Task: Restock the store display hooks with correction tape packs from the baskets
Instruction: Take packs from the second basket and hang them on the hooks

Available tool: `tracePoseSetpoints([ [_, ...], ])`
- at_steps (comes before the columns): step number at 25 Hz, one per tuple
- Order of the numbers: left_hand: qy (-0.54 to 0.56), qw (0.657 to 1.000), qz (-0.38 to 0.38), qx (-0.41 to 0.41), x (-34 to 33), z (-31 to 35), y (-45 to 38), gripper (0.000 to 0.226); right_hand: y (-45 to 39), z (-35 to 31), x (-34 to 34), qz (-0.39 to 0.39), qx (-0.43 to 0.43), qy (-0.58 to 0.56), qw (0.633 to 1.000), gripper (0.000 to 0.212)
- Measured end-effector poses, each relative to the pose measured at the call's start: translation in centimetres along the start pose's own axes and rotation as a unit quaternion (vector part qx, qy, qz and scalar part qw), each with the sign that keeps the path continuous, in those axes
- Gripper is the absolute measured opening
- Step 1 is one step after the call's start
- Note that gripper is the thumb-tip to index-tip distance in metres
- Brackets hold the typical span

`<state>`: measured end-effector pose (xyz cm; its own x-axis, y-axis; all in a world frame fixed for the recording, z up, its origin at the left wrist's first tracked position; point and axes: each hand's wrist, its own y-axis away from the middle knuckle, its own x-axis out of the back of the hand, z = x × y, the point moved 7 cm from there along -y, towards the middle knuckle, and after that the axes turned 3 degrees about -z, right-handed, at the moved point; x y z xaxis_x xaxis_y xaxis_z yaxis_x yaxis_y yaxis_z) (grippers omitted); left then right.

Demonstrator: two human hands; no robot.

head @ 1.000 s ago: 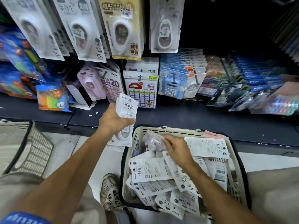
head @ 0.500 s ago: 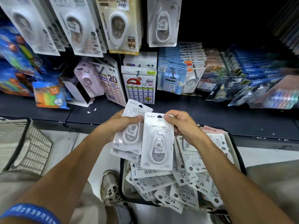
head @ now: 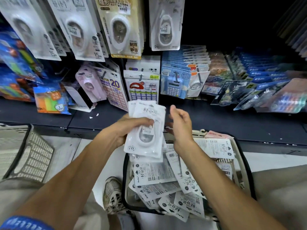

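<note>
Left hand (head: 132, 128) grips with curled fingers, forearm raised; right hand (head: 180, 123) hovers beside it, fingers loose.

Dim store aisle with a dark, flat display shelf (head: 216, 123) running across, a pale tiled floor (head: 66, 146) below, and unlit black recess (head: 232, 22) above at upper right.

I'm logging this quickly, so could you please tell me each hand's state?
Left hand: holding a stack of correction tape packs.
Right hand: open, holding nothing.
</note>
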<state>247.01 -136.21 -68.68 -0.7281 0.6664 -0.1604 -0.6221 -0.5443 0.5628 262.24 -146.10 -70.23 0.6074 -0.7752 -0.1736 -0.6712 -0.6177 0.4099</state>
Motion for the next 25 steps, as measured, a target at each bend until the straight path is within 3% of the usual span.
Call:
tracePoseSetpoints([
  [1,0.040,0.998,0.037,-0.024,0.8,0.6,-0.1,0.024,0.2,1.2,-0.4,-0.031,-0.066,-0.020,0.997,0.033],
  [3,0.100,0.993,0.033,-0.052,1.0,1.3,0.0,0.018,1.6,2.8,-3.2,-0.181,-0.144,-0.086,0.969,0.054],
  [5,0.068,0.996,0.010,-0.057,0.0,1.1,0.3,0.027,2.5,2.6,-5.0,-0.307,-0.127,-0.167,0.928,0.065],
  [7,0.035,0.996,0.051,-0.067,-0.2,1.6,0.2,0.042,2.4,2.9,-4.1,-0.333,-0.133,-0.228,0.905,0.060],
  [8,0.032,0.994,0.071,-0.076,0.0,2.1,0.1,0.046,2.3,3.7,-3.4,-0.349,-0.119,-0.179,0.912,0.052],
  [9,0.032,0.992,0.084,-0.084,0.3,2.5,0.1,0.047,2.4,4.9,-2.6,-0.371,-0.085,-0.031,0.924,0.056],
  [10,0.037,0.991,0.096,-0.090,0.7,3.0,0.2,0.048,2.8,7.1,-1.7,-0.405,-0.053,0.200,0.891,0.071],
  [11,0.043,0.989,0.108,-0.096,1.2,3.2,0.3,0.050,3.7,10.6,-0.3,-0.437,-0.046,0.434,0.787,0.084],
  [12,0.052,0.986,0.119,-0.100,1.8,3.3,0.4,0.052,4.3,13.7,1.1,-0.435,-0.018,0.617,0.656,0.087],
  [13,0.057,0.985,0.128,-0.105,2.2,3.2,0.4,0.055,4.6,15.8,2.0,-0.421,0.050,0.722,0.547,0.079],
  [14,0.057,0.983,0.136,-0.110,2.5,3.2,0.6,0.057,4.9,16.8,2.3,-0.398,0.115,0.769,0.487,0.065],
  [15,0.052,0.981,0.145,-0.117,2.7,3.1,0.7,0.060,4.9,16.4,2.3,-0.365,0.166,0.765,0.504,0.047],
  [16,0.041,0.979,0.155,-0.128,3.0,3.1,0.8,0.063,4.3,14.8,2.6,-0.330,0.167,0.719,0.588,0.033],
  [18,0.002,0.972,0.178,-0.150,3.7,3.2,0.9,0.065,1.7,11.3,4.8,-0.223,0.068,0.501,0.833,0.028],
  [19,-0.016,0.969,0.193,-0.156,4.2,3.3,1.0,0.066,0.4,9.8,5.8,-0.181,-0.002,0.328,0.927,0.028],
  [20,-0.028,0.966,0.204,-0.158,4.6,3.3,1.1,0.067,-0.7,8.0,6.3,-0.147,-0.040,0.161,0.975,0.028],
  [22,-0.040,0.965,0.204,-0.158,4.9,3.8,1.1,0.074,-1.9,3.8,4.8,-0.151,-0.054,-0.047,0.986,0.026],
  [25,0.001,0.981,0.123,-0.148,3.3,5.0,0.9,0.091,-1.2,-1.1,-0.4,-0.186,-0.015,-0.027,0.982,0.022],
])
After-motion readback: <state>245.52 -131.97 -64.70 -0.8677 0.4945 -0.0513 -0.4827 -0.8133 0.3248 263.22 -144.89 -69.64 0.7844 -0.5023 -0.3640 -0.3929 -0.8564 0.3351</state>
